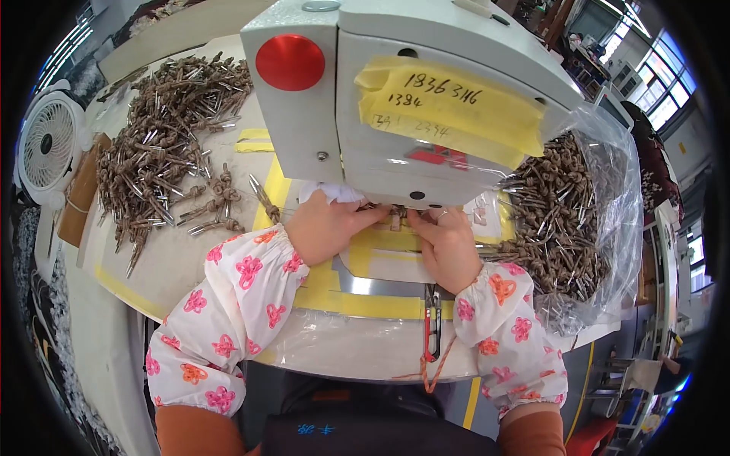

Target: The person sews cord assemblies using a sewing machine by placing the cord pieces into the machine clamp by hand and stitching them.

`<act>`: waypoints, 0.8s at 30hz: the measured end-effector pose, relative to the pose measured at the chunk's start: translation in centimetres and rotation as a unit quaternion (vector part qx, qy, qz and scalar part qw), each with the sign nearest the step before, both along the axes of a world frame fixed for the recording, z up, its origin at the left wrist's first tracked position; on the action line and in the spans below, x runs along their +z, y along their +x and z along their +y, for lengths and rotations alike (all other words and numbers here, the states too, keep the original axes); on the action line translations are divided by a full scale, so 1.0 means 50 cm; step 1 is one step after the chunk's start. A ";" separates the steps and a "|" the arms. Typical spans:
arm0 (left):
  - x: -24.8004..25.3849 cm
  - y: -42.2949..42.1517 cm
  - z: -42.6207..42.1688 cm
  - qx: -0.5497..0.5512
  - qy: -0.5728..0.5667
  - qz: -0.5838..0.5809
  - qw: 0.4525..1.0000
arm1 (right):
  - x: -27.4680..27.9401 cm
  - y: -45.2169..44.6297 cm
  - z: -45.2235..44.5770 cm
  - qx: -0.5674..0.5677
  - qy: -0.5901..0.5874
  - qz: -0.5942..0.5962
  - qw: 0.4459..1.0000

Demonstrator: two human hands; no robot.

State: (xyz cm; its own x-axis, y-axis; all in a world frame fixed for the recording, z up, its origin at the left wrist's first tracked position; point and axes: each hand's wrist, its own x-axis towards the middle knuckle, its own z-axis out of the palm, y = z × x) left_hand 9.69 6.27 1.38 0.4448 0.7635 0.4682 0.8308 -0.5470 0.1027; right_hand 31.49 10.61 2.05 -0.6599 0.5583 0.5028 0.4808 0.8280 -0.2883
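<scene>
A white sewing machine (296,129) with a red round disc stands in front of me. At its needle area, under the head, lies a small brown knotted cord (396,216), mostly hidden by my fingers. My left hand (327,228) comes in from the left, its fingers closed on the cord's left side. From the right, my right hand (449,243) pinches at the cord's other side, thumb and index finger close to the needle. A ring shows on one of its fingers. White cloth (332,191) sits behind my left hand.
Brown knotted cords with metal tips form a big pile (163,137) at left. Another pile (559,220) lies right, in a clear plastic bag (620,228). Red-handled thread snips (432,327) hang at the table's front edge (342,365). A white fan (52,144) stands far left.
</scene>
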 end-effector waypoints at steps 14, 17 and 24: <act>0.010 0.008 0.006 -0.008 0.018 -0.025 1.000 | -0.008 -0.001 -0.002 -0.047 0.007 -0.013 0.999; 0.012 0.014 0.004 -0.002 0.042 -0.009 0.999 | -0.017 -0.003 0.002 -0.028 0.034 0.003 0.999; 0.015 0.020 -0.011 0.034 -0.022 0.004 0.999 | -0.025 -0.007 -0.002 -0.038 0.046 -0.012 0.998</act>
State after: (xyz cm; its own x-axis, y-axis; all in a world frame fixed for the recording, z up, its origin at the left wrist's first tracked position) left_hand 10.68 5.73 2.10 0.3956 0.8119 0.4294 0.8663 -0.4851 0.1191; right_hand 31.12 10.52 0.82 -0.6306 0.5593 0.5382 0.5484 0.8117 -0.2010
